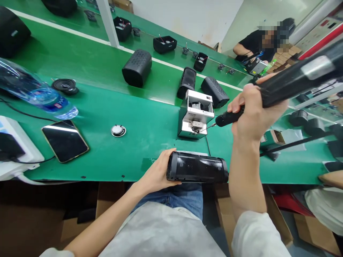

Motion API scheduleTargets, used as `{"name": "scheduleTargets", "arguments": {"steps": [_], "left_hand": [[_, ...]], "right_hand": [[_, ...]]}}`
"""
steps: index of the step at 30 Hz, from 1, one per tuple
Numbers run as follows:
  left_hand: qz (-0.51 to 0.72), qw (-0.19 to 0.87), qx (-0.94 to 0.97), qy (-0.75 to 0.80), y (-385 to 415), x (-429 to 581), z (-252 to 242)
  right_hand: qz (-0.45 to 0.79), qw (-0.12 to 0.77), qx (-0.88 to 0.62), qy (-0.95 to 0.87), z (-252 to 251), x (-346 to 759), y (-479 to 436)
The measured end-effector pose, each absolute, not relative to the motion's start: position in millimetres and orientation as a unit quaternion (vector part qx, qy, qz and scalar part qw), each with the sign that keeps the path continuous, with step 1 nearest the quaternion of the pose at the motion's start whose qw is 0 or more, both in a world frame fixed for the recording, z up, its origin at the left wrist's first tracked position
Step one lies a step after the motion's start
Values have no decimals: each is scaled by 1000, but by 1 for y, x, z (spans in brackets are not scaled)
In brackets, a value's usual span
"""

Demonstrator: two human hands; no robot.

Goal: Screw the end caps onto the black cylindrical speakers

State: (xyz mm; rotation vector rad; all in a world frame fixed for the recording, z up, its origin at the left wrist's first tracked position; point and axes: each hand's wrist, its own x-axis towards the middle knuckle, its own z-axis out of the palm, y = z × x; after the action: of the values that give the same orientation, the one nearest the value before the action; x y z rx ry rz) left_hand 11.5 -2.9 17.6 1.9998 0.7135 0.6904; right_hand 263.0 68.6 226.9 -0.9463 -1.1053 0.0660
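Observation:
My left hand (160, 170) grips the left end of a black speaker (199, 167) that lies lengthwise at the table's front edge. Raised on the right, my right hand (252, 110) is wrapped round a black electric screwdriver (297, 78), whose body slants up to the right. Its bit points left and down, with the tip at the front of a white and black screw feeder (197, 114). Whether a screw sits on the tip is too small to tell. Two black speakers, one upright (187, 82) and one tilted (214, 92), stand behind the feeder.
A round silver part (118, 130), a phone (65, 140), a water bottle (40, 92) and a loose speaker driver (64, 86) lie to the left. Behind runs a green conveyor (93, 64) with black housings. A co-worker (257, 46) sits across; another person's arm (332, 178) shows at right.

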Motion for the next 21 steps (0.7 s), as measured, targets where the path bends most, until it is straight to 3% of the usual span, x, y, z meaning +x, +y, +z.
{"name": "scheduleTargets", "arguments": {"steps": [13,21], "left_hand": [[272,428,811,292,-3,11,15],[276,427,811,288,-2,11,16]], "right_hand": [[53,729,-450,-513,217,258,83],[96,746,-427,-501,239,265,29]]}}
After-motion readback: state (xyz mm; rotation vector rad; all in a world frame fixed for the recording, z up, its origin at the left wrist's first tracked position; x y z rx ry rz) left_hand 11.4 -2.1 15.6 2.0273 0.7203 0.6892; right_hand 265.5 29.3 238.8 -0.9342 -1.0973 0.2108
